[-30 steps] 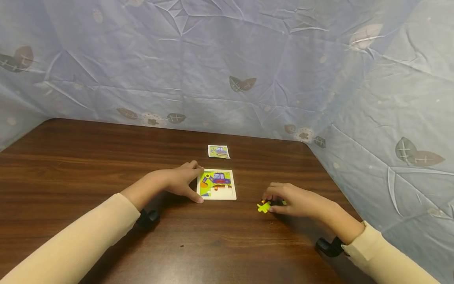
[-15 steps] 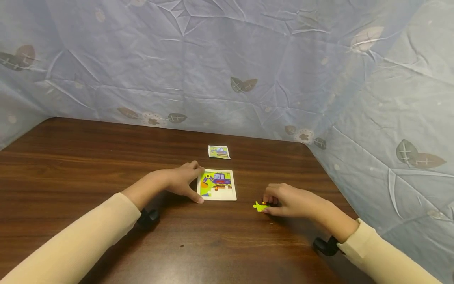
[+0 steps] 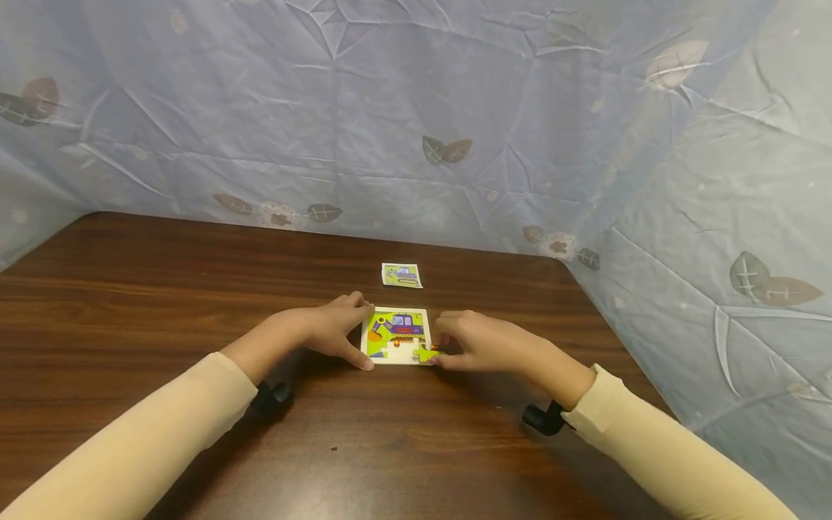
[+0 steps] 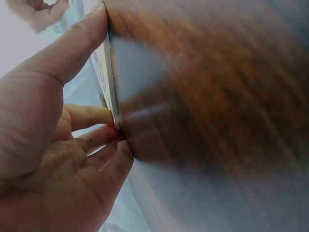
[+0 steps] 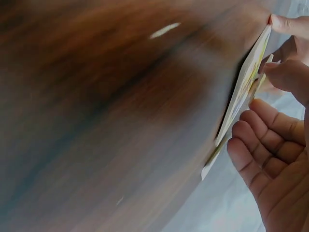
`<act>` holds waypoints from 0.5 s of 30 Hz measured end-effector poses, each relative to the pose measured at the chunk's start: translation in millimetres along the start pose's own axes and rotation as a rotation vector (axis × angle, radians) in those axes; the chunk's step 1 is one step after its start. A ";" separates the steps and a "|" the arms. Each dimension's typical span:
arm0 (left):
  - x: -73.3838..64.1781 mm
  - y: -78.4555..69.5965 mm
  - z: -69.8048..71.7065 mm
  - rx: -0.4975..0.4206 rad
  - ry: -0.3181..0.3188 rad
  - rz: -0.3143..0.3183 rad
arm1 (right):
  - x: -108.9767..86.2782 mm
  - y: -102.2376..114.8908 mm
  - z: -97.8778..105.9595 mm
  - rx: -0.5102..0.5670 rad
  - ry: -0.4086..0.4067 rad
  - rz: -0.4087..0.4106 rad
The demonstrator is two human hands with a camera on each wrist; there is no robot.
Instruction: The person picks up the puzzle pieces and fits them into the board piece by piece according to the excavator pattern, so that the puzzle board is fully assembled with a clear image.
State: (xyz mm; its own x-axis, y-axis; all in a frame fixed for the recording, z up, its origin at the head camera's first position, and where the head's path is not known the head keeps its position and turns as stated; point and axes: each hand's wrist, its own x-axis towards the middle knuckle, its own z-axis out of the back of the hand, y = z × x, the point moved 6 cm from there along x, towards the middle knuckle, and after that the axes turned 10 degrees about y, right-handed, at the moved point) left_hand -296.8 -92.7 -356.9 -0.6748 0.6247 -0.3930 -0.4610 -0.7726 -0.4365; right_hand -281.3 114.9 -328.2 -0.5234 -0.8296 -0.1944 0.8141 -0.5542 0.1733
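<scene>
A square jigsaw board (image 3: 429, 322) with a white rim lies on the table in the head view, its excavator picture partly filled with pieces. Its white base shows at the bottom middle. My left hand (image 3: 330, 329) holds the board's left side, thumb at the near corner and fingers at the far corner. Over the lower right corner, my right hand (image 3: 486, 342) pinches a green puzzle piece (image 3: 425, 354) between thumb and fingers. In the right wrist view the puzzle piece (image 5: 262, 83) sits tilted just off the board; the remaining fingers curl loosely below.
Behind the board lies a small picture card (image 3: 401, 275) showing the same excavator. The brown wooden table (image 3: 364, 448) meets a leaf-patterned cloth (image 3: 390, 108) at its back and right sides.
My right hand has carried the green puzzle piece leftward from the table to the board's lower right corner. My left hand has stayed at the board's left side.
</scene>
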 end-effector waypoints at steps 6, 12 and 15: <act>-0.2 -0.2 0.9 0.004 0.001 0.001 | 23.7 9.5 -0.8 0.006 0.031 0.003; 0.5 -0.6 0.9 0.007 -0.008 -0.005 | 38.6 14.8 -3.4 -0.018 0.050 -0.016; 0.5 -1.3 0.9 0.012 -0.013 -0.012 | 43.2 17.6 -4.4 -0.032 0.061 -0.022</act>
State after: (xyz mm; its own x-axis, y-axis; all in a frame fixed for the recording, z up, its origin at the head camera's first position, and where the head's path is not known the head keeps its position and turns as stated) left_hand -297.1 -91.4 -355.8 -0.6766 0.6325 -0.3770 -0.4759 -0.7663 -0.4316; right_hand -288.5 69.5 -337.8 -0.5257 -0.8109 -0.2570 0.8107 -0.5691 0.1375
